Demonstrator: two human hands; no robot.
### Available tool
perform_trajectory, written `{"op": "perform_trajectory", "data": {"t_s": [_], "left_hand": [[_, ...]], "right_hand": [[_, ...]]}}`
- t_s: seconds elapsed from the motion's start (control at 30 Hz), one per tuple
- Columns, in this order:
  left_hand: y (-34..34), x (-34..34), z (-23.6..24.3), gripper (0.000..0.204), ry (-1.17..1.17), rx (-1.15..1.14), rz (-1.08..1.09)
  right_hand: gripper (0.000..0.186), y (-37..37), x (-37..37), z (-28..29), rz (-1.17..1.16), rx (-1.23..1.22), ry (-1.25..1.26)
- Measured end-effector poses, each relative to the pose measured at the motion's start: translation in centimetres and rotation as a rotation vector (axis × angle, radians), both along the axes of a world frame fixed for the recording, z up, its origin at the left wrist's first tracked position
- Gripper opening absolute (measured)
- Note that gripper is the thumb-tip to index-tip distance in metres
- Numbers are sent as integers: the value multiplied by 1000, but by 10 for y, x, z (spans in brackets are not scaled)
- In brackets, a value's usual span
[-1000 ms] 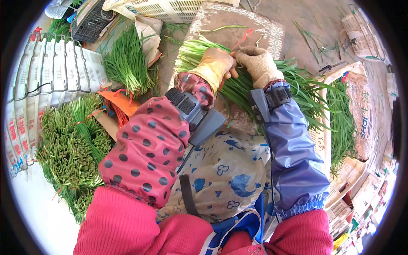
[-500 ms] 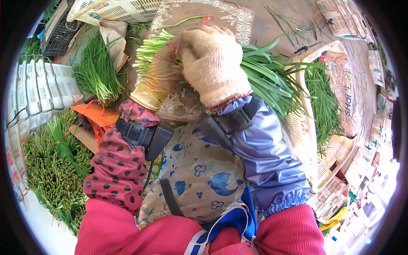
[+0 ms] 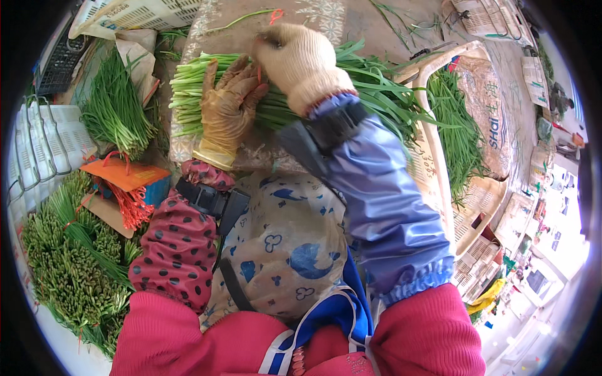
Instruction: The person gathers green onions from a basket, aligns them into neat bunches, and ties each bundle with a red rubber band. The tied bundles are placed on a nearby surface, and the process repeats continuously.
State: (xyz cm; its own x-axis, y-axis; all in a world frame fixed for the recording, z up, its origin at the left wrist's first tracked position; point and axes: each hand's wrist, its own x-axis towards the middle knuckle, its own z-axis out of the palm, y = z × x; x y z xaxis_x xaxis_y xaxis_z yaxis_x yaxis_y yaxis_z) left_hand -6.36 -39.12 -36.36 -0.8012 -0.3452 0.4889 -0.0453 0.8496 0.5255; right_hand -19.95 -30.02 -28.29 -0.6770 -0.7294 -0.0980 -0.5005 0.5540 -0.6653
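The two hands are close together over a bundle of long green stalks (image 3: 273, 114), viewed from above through the head camera I am monitoring. The left hand (image 3: 229, 109), in a stained yellow glove, lies on the bundle near its pale cut ends, fingers spread. The right hand (image 3: 298, 59), in a beige knitted glove, is curled just beside the left fingertips, above the bundle; its own fingertips are turned out of my sight, so I cannot tell whether they grip anything. A thin red strand (image 3: 259, 74) shows between the hands.

The bundle lies crosswise on a brown tabletop (image 3: 325, 15) with a white floral border, cut ends to the left and leafy tips to the right, reaching a cream crate (image 3: 431, 160) filled with more greens (image 3: 454, 125). Beyond the hands I see a single loose stalk (image 3: 241, 20) and a small red loop (image 3: 276, 15).

To the left I see another green bundle (image 3: 119, 103), then a box with an orange flap (image 3: 125, 174) with red ties (image 3: 132, 210) spilling from it. Nearer on that side, many bundles (image 3: 69, 257) stand packed, stalk ends up. A patterned apron (image 3: 276, 244) covers the person's lap.
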Motion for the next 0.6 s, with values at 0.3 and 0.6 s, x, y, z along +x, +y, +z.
{"op": "perform_trajectory", "data": {"t_s": [0.3, 0.6], "left_hand": [[12, 19, -31, 38, 94, 187, 34], [-6, 29, 5, 30, 459, 490, 3]], "right_hand": [[114, 97, -25, -17, 273, 450, 274], [81, 78, 3, 91, 152, 514, 416]]}}
